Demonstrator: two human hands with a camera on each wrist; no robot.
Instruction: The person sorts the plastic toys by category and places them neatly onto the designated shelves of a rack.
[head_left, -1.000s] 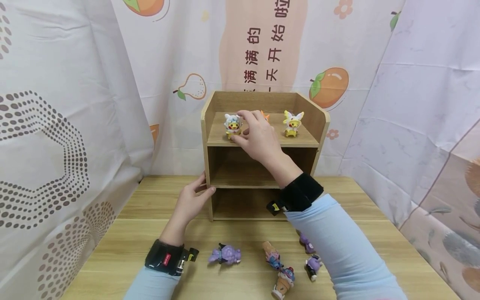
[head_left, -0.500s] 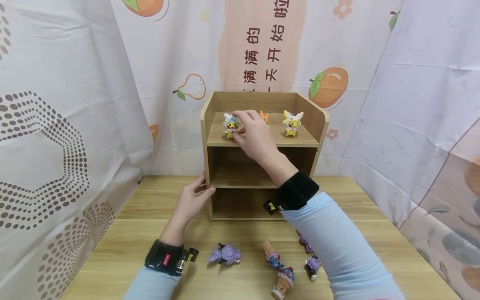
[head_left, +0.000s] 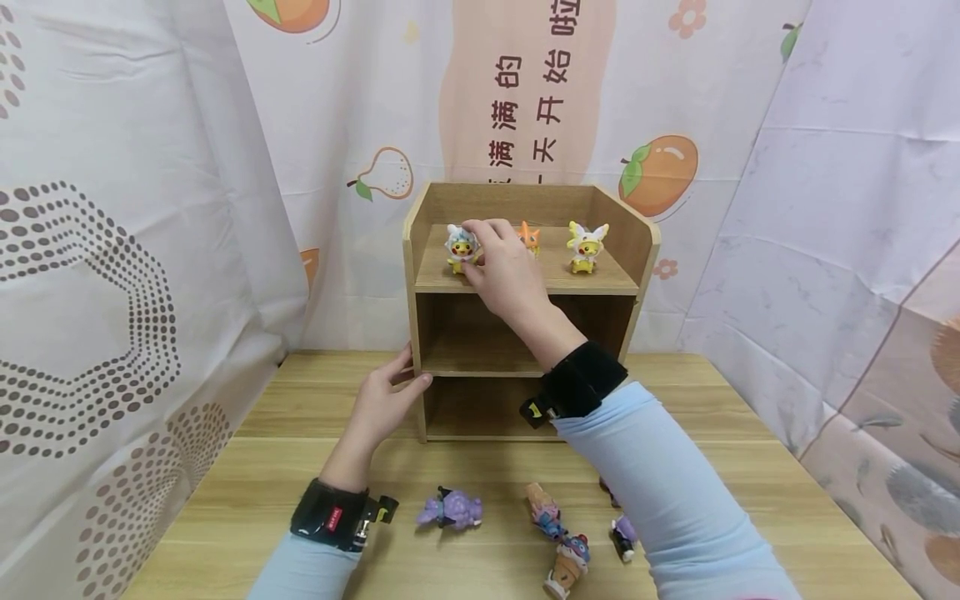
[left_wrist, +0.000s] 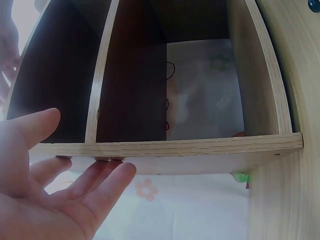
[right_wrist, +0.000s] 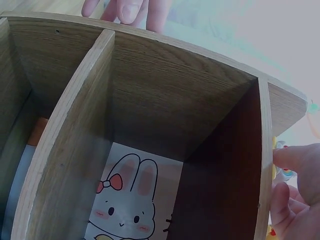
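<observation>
Thumb and forefinger of the right hand (head_left: pixel 512 275) pinch a blue-and-white hooded figure (head_left: pixel 461 250), upright above the centre of the frame, at the left end of the top shelf (head_left: pixel 480 284). The left hand (head_left: pixel 381 404), left of centre, lies with fingers extended and grasping nothing; they touch the outer side of the wooden cabinet (head_left: pixel 411 275), the thumb at its front edge. Right of the pinching hand stand an orange-eared figure (head_left: pixel 529 237), partly hidden, and a white-and-yellow figure (head_left: pixel 585 246). Lower down, on the table (head_left: pixel 315 400), lie a purple figure (head_left: pixel 452 509) at bottom centre-left and two ice-cream-cone figures (head_left: pixel 567 565) at bottom centre-right.
</observation>
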